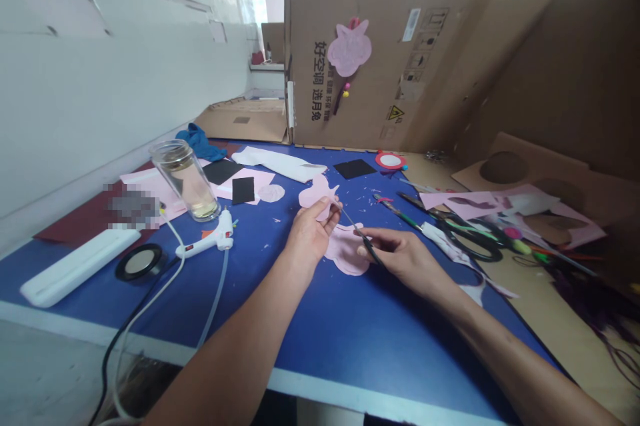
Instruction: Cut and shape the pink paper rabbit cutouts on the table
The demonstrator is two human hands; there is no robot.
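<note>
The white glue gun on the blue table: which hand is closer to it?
Left. The left hand, holding a pink paper cutout, is right of the glue gun; the right hand, holding a black-handled tool, is farther right.

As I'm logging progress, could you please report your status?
Left hand holding thin pink lobed cutout. Right hand gripping slim black-handled metal tool. Possible snag: another pink rounded piece beneath, on blue tabletop.
</note>
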